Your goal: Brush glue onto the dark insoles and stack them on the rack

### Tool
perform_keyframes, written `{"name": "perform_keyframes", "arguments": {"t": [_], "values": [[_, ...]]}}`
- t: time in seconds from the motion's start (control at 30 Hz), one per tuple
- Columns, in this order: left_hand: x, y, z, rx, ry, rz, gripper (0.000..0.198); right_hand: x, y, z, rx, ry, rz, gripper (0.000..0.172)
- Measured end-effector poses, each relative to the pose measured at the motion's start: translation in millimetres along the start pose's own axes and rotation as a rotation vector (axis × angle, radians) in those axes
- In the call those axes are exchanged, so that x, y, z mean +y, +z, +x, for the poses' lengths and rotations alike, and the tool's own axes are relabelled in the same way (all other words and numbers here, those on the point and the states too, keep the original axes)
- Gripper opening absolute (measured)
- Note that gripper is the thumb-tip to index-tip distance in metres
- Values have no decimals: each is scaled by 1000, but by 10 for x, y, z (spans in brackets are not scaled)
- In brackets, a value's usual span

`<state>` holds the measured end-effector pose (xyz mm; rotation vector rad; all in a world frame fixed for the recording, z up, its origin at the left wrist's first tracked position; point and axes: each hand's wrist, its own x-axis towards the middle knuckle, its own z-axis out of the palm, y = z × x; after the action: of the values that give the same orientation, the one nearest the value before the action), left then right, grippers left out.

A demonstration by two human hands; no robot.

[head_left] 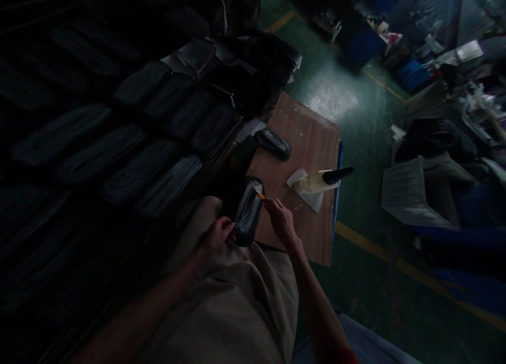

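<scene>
A dark oblong piece (248, 211) with whitish streaks lies at the near left edge of the wooden board (312, 129). My left hand (222, 232) pinches its lower left edge. In my right hand (279, 216) is a small brush (260, 194) with a yellow handle, its bristles on the upper part of the piece. Farther up the board rest dark oblong pieces (275, 144), one overlapping another. To the right, a pale bottle (316, 181) with a black tip lies on a white sheet (315, 199).
Rows of dark, streaked oblong pieces (134, 163) fill the left side. Papers (193, 55) lie beyond them. On the green floor (363, 195) at right stand a grey crate (407, 192) and a blue bin (413, 73) amid clutter.
</scene>
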<state>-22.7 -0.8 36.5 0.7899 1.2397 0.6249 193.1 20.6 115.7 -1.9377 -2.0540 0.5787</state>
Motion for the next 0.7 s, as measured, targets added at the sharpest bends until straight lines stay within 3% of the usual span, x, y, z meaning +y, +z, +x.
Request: {"name": "perform_keyframes", "arguments": {"t": [0.2,0.37,0.53,0.6,0.7], "values": [[10,14,-3,23,9,-11,33,-229,65,-560,-109,9,129,24],[4,-2,-21,16,33,-4,33,-333,-67,-962,-172,84,356,25],[-6,2,-15,19,42,3,35,-233,-148,-944,-16,180,555,24],[-6,5,-11,26,43,13,36,-198,-105,-875,55,198,530,25],[0,4,-12,21,37,19,36,-222,-30,-852,46,186,442,24]]}}
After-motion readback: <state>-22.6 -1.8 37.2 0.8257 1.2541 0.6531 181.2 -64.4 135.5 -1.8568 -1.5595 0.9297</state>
